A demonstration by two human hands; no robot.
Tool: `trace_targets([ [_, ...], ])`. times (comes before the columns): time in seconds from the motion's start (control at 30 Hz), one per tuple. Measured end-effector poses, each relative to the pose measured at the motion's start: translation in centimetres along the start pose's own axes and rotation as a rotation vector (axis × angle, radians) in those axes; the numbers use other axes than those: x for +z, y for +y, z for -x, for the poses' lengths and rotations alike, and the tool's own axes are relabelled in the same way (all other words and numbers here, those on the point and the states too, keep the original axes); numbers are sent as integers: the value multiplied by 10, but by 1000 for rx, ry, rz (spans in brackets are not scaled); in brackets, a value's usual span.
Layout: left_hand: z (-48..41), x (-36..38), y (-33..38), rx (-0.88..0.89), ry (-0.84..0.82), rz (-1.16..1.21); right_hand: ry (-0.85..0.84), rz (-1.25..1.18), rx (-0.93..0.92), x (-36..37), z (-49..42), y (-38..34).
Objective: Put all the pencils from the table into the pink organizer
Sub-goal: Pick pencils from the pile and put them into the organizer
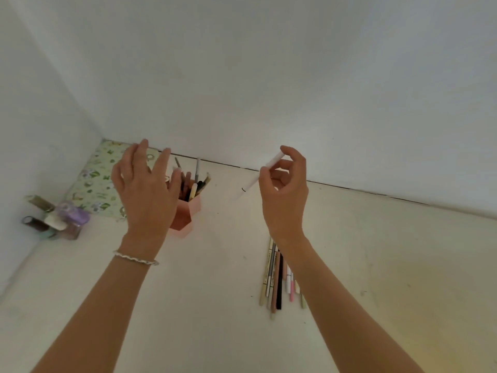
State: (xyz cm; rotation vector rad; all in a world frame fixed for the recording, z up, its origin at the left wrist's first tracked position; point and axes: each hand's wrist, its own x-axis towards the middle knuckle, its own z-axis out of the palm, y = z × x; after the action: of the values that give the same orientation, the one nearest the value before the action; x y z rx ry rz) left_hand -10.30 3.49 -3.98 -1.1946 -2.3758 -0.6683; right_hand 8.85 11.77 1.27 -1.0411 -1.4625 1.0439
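Observation:
The pink organizer [188, 214] stands on the white table near the back wall, with several pencils upright in it. My left hand [145, 189] hovers open in front of it, fingers spread, hiding its left side. My right hand [285, 189] is raised to the right of the organizer and pinches a white pencil [248, 185] that slants down to the left, tip toward the organizer. A row of several pencils [277, 275] lies on the table below my right wrist, partly hidden by my forearm.
A floral green pad [99, 184] lies in the back left corner. A cluster of small bottles and tape rolls [57, 220] sits by the left wall. White walls close off the back and left of the table [215, 305].

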Motion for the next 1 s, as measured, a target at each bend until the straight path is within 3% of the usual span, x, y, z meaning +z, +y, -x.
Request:
trace_targets([
  [0.13,-3,-22,-10,20,187,126,-15,-69,-188,55,-5,-12],
  [0.23,1,-35,-8,33,159,234,-147,87,-286,88,-7,2],
  [0.4,21,-38,3,54,34,333,-387,409,-281,100,5,50],
  [0.57,50,-31,33,94,-22,423,-181,499,-411,79,5,56],
  [0.63,65,-24,58,73,-153,479,-60,418,-331,55,-8,50],
  [0.73,89,-3,93,-126,-623,475,74,319,-230,11,-27,45],
  [0.8,105,13,112,-240,-848,462,106,306,-192,-16,-34,46],
  [0.9,125,28,139,-262,-980,416,147,346,-154,-61,-34,55],
  [1.0,138,37,158,-162,-967,327,184,408,-79,-101,-24,72],
])
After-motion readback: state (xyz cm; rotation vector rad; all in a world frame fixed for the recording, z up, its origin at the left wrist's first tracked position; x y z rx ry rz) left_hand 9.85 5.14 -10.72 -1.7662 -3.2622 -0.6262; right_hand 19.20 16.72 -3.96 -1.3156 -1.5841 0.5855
